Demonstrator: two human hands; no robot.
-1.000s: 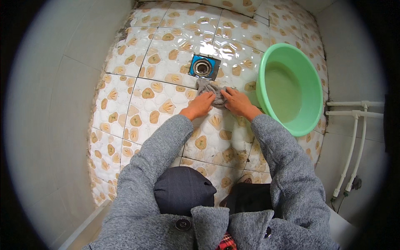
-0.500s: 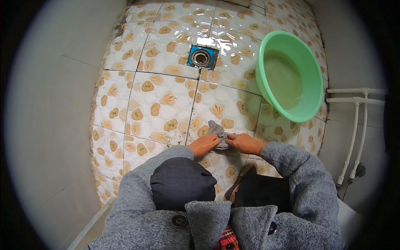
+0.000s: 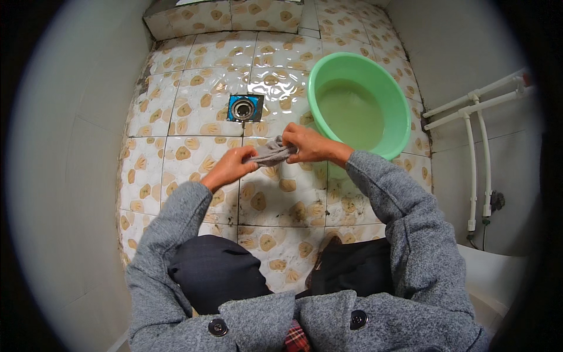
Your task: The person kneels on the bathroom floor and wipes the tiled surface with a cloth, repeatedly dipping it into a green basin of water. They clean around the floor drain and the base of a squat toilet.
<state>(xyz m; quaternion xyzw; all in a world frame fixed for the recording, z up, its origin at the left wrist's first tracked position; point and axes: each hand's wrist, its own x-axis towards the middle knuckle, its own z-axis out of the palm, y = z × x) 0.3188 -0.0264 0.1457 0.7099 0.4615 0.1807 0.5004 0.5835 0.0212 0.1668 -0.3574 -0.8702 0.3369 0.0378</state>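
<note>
A bunched grey cloth (image 3: 272,154) is stretched between my hands above the patterned tile floor (image 3: 281,205). My left hand (image 3: 231,167) is closed on its left end. The right end is gripped by my right hand (image 3: 306,144), which is close to the near left rim of the green basin (image 3: 400,132). Murky, yellowish water (image 3: 352,114) lies in the basin. Beyond the cloth, a little to the left, a round metal floor drain (image 3: 243,109) sits in a blue square surround.
White pipes (image 3: 474,164) run along the right wall. A tiled ledge (image 3: 199,19) stands at the far end. The floor around the drain is wet and glossy, with dark dirt specks on tiles near my right knee. Grey walls (image 3: 76,158) close in on both sides.
Both hands have come up off the floor and moved forward, lifting the cloth and pulling it out between them. The view has shifted, showing more of the far ledge.
</note>
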